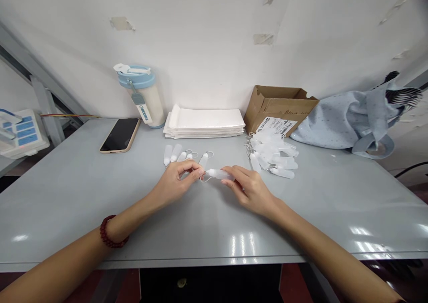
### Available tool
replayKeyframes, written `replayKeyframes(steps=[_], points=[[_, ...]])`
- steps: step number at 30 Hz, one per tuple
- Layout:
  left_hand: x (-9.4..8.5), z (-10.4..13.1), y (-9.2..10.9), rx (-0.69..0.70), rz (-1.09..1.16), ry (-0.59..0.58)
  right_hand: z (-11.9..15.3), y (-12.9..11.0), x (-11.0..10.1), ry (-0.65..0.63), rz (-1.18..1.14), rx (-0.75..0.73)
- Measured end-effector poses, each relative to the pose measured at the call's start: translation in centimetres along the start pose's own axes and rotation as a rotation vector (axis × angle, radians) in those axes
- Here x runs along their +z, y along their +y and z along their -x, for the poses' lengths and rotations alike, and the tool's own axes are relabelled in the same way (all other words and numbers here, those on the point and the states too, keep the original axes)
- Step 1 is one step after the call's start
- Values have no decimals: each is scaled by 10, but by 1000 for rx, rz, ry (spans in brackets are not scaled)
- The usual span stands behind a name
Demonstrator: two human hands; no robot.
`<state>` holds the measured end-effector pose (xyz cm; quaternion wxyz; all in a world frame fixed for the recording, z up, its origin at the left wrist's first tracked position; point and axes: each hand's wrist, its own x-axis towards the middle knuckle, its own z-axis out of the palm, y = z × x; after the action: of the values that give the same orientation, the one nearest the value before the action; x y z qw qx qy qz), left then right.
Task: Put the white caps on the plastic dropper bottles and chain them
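My right hand (pixel 249 188) is closed on the body of a small translucent squeeze bottle (pixel 218 174), which lies sideways with its narrow tip toward the left. At that tip my left hand (pixel 182 178) pinches with thumb and forefinger; what sits between those fingertips is too small to make out. A thin white loop hangs below the tip. Just behind my left hand, several similar bottles (pixel 175 152) lie in a loose row, partly hidden by it. A pile of more such bottles with loops (pixel 272 153) lies beyond my right hand.
Along the wall stand a blue-lidded tumbler (pixel 143 97), a stack of white padded envelopes (pixel 205 122), an open cardboard box (pixel 281 109) and a light blue cloth bag (pixel 344 120). A phone (pixel 120 135) lies at the left. The grey table's front edge (pixel 200 263) runs beneath my forearms.
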<state>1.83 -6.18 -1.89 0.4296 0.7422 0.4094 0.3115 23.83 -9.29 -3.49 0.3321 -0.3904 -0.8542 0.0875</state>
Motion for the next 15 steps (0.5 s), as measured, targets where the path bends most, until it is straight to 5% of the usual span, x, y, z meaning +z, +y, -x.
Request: replayKeyframes(steps=[9, 15], points=[[-2, 0, 0, 17, -49, 8, -1, -1, 1, -9, 5, 8], [-6, -1, 6, 15, -78, 64, -3, -4, -1, -70, -51, 139]])
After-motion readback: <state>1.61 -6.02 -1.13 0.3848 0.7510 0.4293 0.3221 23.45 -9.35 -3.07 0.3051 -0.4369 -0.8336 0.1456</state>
